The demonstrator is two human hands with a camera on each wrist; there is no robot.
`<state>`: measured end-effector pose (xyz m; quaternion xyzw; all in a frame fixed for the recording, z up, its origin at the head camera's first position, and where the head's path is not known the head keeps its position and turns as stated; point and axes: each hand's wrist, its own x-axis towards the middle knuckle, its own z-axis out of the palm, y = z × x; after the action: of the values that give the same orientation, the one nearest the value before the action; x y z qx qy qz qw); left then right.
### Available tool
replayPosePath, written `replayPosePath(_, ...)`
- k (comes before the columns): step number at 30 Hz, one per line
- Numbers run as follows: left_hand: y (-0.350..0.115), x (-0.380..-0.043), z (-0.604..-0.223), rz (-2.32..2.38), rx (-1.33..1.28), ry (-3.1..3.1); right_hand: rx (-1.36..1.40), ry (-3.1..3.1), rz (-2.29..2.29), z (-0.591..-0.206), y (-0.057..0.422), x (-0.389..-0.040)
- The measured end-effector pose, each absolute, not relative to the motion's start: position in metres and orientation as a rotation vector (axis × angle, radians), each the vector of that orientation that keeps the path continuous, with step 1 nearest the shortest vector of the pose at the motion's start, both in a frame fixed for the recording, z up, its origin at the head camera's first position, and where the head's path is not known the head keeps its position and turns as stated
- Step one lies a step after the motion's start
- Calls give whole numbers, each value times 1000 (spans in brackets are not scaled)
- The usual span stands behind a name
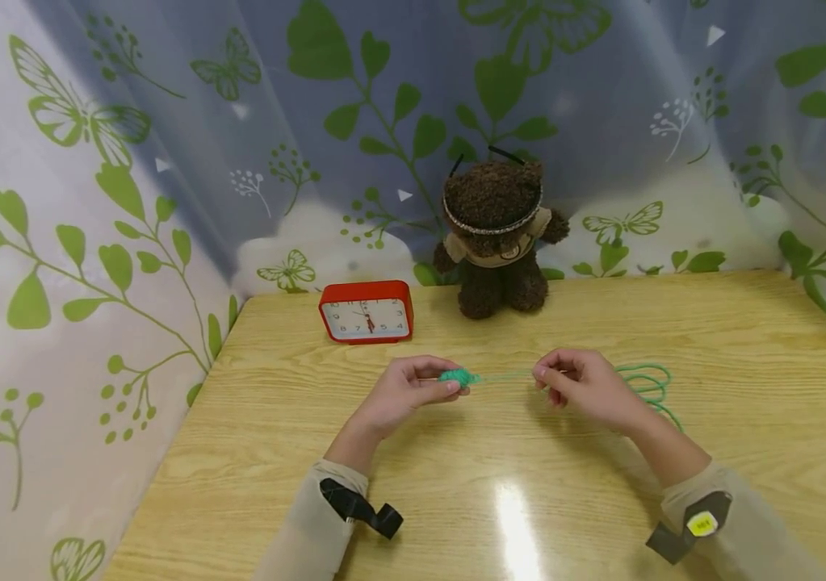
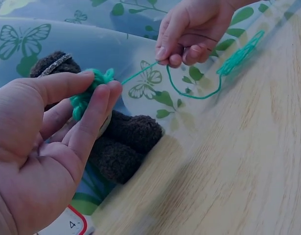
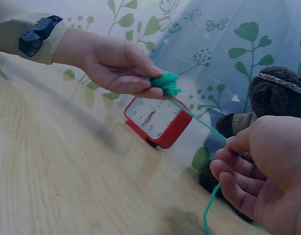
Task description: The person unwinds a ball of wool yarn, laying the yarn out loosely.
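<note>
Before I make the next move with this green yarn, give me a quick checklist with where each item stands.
1. Left hand holds the bundle between thumb and fingers: ok.
2. Right hand pinches the strand coming off the bundle: ok.
3. Strand between the hands without slack: ok, it runs straight in all three views.
4. Loose yarn laid out straight: not ok, it lies in loops to the right of the right hand.
5. Loose yarn free of tangles: cannot tell, the loops overlap.
6. Clock and toy apart from both hands: ok, they stand behind them.
</note>
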<state>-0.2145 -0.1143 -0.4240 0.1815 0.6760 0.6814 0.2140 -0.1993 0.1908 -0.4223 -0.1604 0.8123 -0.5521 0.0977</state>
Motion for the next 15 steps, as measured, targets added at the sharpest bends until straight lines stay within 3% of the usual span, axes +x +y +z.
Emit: replayPosePath(15, -116, -214, -424, 1880, 476, 1871, -532, 2467, -1792, -411, 199, -200)
